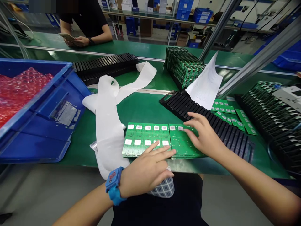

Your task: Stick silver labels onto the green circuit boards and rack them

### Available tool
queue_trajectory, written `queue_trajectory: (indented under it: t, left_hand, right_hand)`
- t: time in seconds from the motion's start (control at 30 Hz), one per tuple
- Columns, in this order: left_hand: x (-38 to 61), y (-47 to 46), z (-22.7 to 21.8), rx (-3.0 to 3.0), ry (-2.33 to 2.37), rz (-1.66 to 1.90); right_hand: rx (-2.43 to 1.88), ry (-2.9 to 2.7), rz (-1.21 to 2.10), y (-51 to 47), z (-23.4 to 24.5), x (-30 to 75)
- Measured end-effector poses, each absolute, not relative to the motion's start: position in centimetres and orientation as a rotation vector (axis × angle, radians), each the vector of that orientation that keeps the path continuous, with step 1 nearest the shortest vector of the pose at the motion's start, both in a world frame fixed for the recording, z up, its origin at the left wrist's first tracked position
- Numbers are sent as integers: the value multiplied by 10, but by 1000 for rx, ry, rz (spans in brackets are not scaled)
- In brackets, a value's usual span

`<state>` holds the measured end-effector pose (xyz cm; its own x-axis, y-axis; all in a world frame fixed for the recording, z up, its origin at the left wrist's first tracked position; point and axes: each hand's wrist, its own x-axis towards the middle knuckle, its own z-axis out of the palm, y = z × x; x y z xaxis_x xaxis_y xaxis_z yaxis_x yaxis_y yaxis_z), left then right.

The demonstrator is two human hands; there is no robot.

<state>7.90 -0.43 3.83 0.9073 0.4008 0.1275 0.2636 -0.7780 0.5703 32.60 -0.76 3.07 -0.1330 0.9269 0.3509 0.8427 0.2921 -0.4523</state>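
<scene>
Two stacks of green circuit boards lie side by side at the table's front edge. The left circuit board panel (141, 135) carries two rows of white labels. On the right circuit board panel (178, 145) two labels sit along the top edge. My left hand (147, 171), with a blue watch on its wrist, rests over the left panel's lower right corner, fingers stretched across it. Its thumb lies over a strip of printed labels (164, 188) hanging below, seemingly held under the hand. My right hand (203, 135) is at the right panel, thumb and fingers apart beside the second label.
White backing paper (107, 125) curls across the table. A blue bin (77, 75) with pink bubble wrap stands left. Black slotted racks (178, 105), boards in racks (184, 67), a paper sheet (207, 84) and loose boards (245, 121) lie right. A person sits opposite.
</scene>
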Motion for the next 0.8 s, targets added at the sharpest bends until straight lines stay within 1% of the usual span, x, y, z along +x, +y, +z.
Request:
queue_trajectory:
  t: [0.07,0.13,0.23,0.33,0.43,0.53,0.8]
  left_hand:
    - [76,-4,39,2395,603,453]
    - [73,-3,40,2261,826,616]
    - [67,-2,41,2143,1155,824]
    - [60,-2,40,2126,1280,967]
    - [52,-3,40,2021,1168,962]
    - [46,-3,44,1872,1026,903]
    - [49,1,46,1656,1204,995]
  right_hand:
    - [-1600,-1839,313,-15,39,321]
    - [-1566,-1760,560,-22,49,310]
    - [-1386,-1792,949,-30,58,284]
    - [-1333,-1739,1132,-35,57,256]
    - [-1377,-1559,1198,-35,54,238]
    - [-1374,-1506,1239,-31,54,233]
    - [-1442,-1801,1010,-28,62,236]
